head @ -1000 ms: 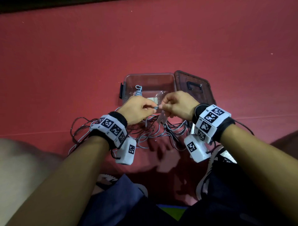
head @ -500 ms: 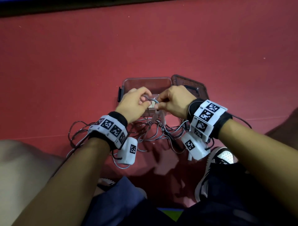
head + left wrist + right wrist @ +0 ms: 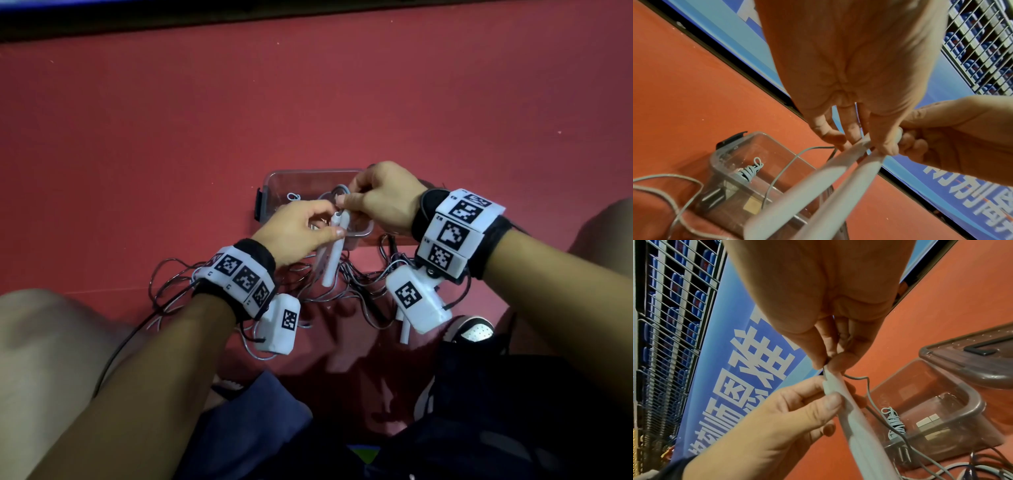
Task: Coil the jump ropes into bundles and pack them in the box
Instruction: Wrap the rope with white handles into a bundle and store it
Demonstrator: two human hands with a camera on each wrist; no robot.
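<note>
**Two rope handles held together above the open box**

Two pale grey, slender plastic jump-rope handles (image 3: pixel 334 251) are held side by side, tops uppermost and lower ends slanting down toward the person. The left hand (image 3: pixel 294 236) is curled round both handles near their top, thumb across the front. The right hand (image 3: pixel 380 202) is closed in a pinch on the thin grey rope cord (image 3: pixel 869 395) just where it leaves the handle tops; its fingers (image 3: pixel 818 353) are seen pressed together on the cord in the right wrist view.

Directly beyond and below the fingers stands the clear rectangular plastic box (image 3: pixel 274 181), open, on the red floor (image 3: pixel 171 137). Inside it, on the side away from the right hand's fingers, lies a coiled and wrapped grey rope bundle (image 3: pixel 750 171). The box's smoky translucent lid (image 3: pixel 966 363) with a dark handle rests against the box edge on the right-hand side.

Beneath both wrists, nearer the person than the fingers, a loose tangle of grey and dark rope cords (image 3: pixel 191 284) is spread on the floor. A blue banner (image 3: pixel 748 353) with white characters is seen past the floor edge.
</note>
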